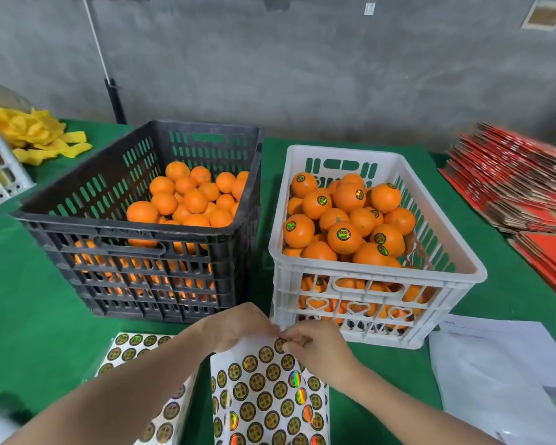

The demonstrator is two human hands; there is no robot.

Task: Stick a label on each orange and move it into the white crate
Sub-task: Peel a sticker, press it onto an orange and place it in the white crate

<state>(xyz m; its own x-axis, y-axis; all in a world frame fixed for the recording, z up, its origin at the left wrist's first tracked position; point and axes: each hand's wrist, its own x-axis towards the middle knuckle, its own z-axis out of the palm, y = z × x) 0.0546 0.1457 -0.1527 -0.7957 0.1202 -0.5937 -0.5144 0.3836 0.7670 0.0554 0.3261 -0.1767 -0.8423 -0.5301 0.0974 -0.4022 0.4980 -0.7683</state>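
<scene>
1. Your left hand [238,326] grips the top edge of the label sheet [267,396]. Your right hand [315,343] pinches one label [280,344] at that same edge, right beside the left fingertips. Neither hand holds an orange.
2. That label could tear or crease if you pull it quickly or fold it sharply back. Peel it low and slowly.
3. Only a small pinch carries the label, so it may curl onto your fingertips or stick to itself. Hold it by its rim.
4. If your left grip slackens, the sheet will probably lift with the pull. The second sheet [132,348] under your left forearm could get dragged along too.
5. The unlabelled oranges [187,200] sit in the black crate [87,220], ahead and to the left of your hands. If you reach over its rim with a sticky label, the label may catch on the plastic.
6. The white crate [456,277] stands just ahead of your right hand, piled unevenly with labelled oranges [344,236]. An orange dropped on a high spot may roll and scuff its label, so set it into a hollow.
</scene>
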